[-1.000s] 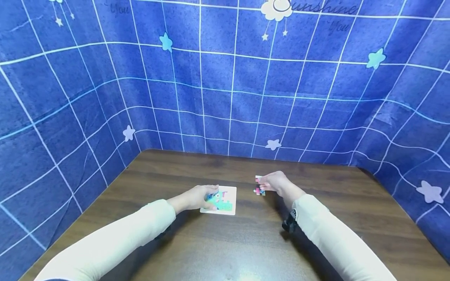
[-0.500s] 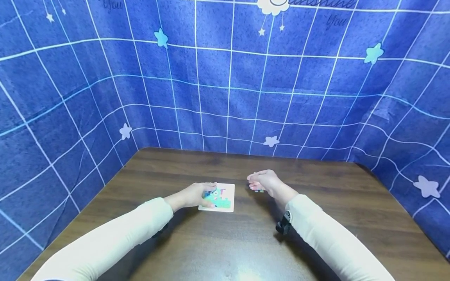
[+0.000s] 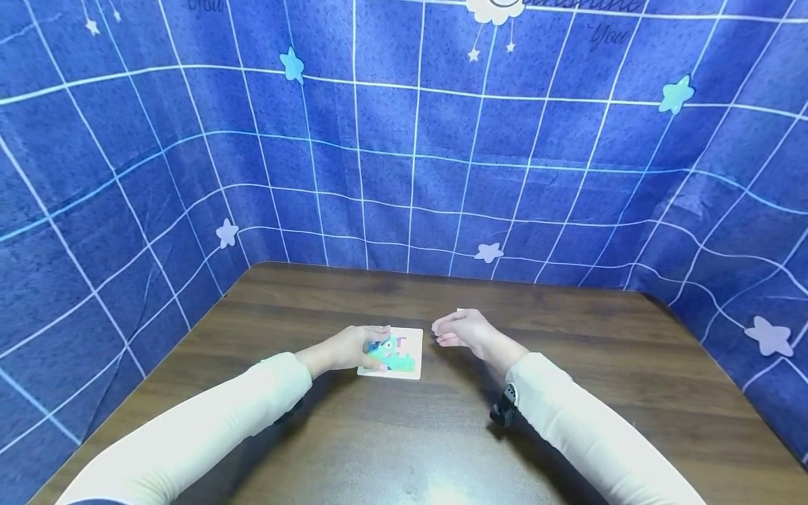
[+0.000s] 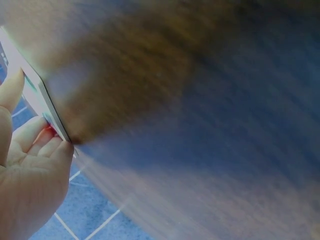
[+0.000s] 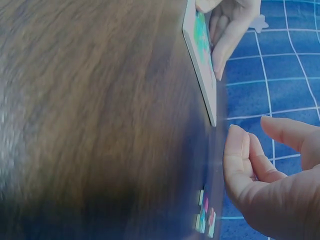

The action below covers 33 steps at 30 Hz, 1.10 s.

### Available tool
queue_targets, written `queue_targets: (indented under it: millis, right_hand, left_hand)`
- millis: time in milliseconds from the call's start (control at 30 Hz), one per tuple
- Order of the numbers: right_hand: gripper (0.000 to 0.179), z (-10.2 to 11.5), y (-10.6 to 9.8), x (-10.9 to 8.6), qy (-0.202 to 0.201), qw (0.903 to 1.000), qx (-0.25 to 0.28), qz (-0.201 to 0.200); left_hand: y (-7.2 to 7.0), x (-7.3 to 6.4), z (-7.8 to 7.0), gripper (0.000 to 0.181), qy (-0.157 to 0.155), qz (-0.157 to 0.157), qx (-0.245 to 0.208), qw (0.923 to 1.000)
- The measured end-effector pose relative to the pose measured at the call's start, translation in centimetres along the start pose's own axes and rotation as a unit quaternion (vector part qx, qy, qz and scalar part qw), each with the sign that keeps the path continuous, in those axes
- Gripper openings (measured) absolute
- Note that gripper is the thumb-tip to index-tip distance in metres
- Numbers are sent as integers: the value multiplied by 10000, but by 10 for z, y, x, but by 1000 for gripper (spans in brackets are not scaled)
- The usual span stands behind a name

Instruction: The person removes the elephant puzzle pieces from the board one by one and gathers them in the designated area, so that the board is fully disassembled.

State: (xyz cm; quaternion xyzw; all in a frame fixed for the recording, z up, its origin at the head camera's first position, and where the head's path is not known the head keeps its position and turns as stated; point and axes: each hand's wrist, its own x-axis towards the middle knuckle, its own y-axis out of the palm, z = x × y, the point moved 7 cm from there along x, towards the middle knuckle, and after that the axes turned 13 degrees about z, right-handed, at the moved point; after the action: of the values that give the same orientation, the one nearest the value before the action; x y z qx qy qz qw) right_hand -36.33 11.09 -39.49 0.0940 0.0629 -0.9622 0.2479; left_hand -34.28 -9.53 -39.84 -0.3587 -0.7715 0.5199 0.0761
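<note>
A square puzzle board (image 3: pixel 410 349) with a green and blue picture and a pale rim lies flat on the table. My left hand (image 3: pixel 352 348) holds it at its left side, thumb near and fingers beyond. In the left wrist view the fingers (image 4: pixel 47 145) bend at the board's edge. Just right of the board, apart from it, is my right hand (image 3: pixel 470 331). From the right wrist view, the right hand (image 5: pixel 272 185) has a gap between thumb and fingers, and no piece shows there. Small puzzle pieces (image 5: pixel 202 212) lie on the table near it; in the head view it mostly hides them.
The brown wooden table (image 3: pixel 391 435) spreads around both hands. Behind it and at the sides hangs a blue curtain (image 3: pixel 385 175) with white grid lines and stars. A black device (image 3: pixel 503 407) sits at the right wrist.
My right hand has moved left from the loose pieces toward the board, and now covers most of them in the head view. The left hand has stayed on the board. The head view has tilted slightly.
</note>
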Motion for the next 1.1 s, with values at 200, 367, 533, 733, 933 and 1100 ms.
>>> queue_targets:
  millis: [200, 367, 533, 733, 933, 1100]
  right_hand:
    - [26, -3, 9, 2, 82, 10000, -9, 5]
    - [26, -6, 18, 6, 164, 9997, -139, 78]
    - [24, -13, 26, 8, 339, 9990, -243, 154]
    - [23, -17, 35, 7, 356, 9978, -545, 131]
    - [26, -14, 41, 7, 283, 9889, -1461, 37]
    - [26, -13, 46, 8, 318, 9841, -1737, 209]
  left_hand:
    - [2, 1, 3, 71, -15, -41, -7, 10000]
    - [1, 2, 3, 70, -10, -135, 48, 9999]
    - [1, 3, 4, 71, -21, -109, -97, 9999]
    - [1, 3, 3, 70, 13, -127, -77, 9999]
    - [1, 5, 4, 69, -23, -148, 35, 9999]
    - [0, 3, 3, 68, -7, -154, 48, 9999]
